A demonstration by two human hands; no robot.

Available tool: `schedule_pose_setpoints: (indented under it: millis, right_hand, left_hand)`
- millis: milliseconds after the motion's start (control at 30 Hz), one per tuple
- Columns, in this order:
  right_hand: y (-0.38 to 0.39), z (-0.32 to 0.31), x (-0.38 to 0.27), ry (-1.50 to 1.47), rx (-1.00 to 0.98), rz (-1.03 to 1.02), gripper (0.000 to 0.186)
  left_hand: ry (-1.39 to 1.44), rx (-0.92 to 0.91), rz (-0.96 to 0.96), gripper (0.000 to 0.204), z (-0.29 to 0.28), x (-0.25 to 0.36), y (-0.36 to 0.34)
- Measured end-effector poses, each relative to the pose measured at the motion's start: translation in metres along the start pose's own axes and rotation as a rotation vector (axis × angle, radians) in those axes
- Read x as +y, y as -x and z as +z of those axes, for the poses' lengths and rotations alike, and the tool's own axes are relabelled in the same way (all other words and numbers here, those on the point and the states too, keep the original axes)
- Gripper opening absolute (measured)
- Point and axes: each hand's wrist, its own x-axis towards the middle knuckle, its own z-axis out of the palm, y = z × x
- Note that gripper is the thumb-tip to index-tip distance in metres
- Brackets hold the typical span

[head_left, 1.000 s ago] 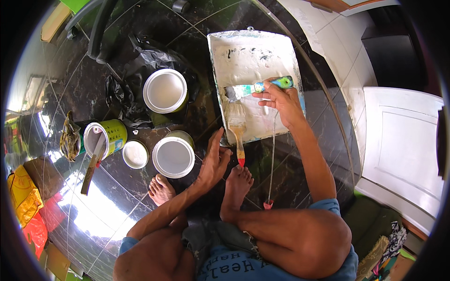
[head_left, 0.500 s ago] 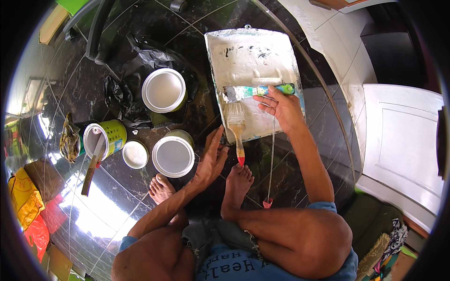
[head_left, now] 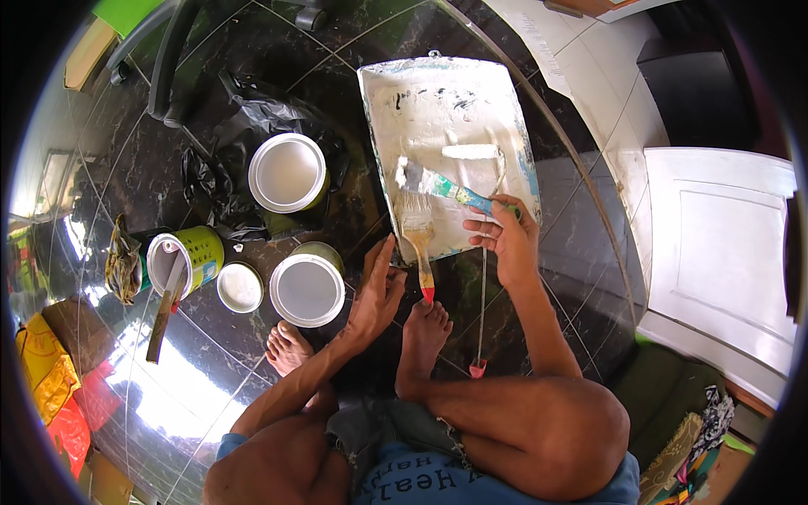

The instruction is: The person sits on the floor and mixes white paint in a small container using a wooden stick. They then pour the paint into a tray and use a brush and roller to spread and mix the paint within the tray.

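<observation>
A putty knife [head_left: 459, 194] with a blue-green, paint-spotted handle is in my right hand [head_left: 512, 236], its fingers closed round the handle's end. The blade points left over the paint tray [head_left: 438, 126], and white paint sits on its tip. My left hand [head_left: 376, 290] is at the tray's near left corner with its index finger stretched along the edge; it seems to touch the tray. Between the hands a flat paintbrush [head_left: 421, 244] rests with its bristles in the tray and its red-tipped handle toward my foot. A small white roller [head_left: 470, 152] lies across the tray.
Left of the tray stand two open paint cans [head_left: 289, 172] [head_left: 308, 286]. A green can [head_left: 185, 258] lies tilted with a wooden stick [head_left: 162, 324] in it, beside a round white lid [head_left: 240, 287]. Black plastic [head_left: 220, 181] surrounds the far can. A white cabinet door [head_left: 724, 269] is at right.
My right hand has come nearer to me with the putty knife, whose handle now slants down to the right. The roller shows more fully. My left hand stays by the tray corner.
</observation>
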Motion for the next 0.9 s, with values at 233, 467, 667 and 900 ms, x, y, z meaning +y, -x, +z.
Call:
schedule_pose_setpoints:
  millis: [233, 467, 667, 900]
  right_hand:
    - [0.006, 0.008, 0.029, 0.072, -0.026, 0.042, 0.03]
    - [0.01, 0.004, 0.036, 0.762, -0.13, -0.249, 0.036]
    - [0.002, 0.004, 0.03, 0.974, -0.025, -0.628, 0.033]
    - [0.01, -0.005, 0.037, 0.957, -0.059, -0.599, 0.035]
  left_hand:
    - [0.011, -0.007, 0.004, 0.071, 0.0, 0.001, 0.002]
    - [0.034, -0.004, -0.02, 0.07, 0.003, 0.0, 0.003]
    - [0.01, -0.014, -0.031, 0.068, -0.004, 0.005, 0.005]
    - [0.014, -0.026, -0.036, 0.071, -0.006, 0.009, 0.002]
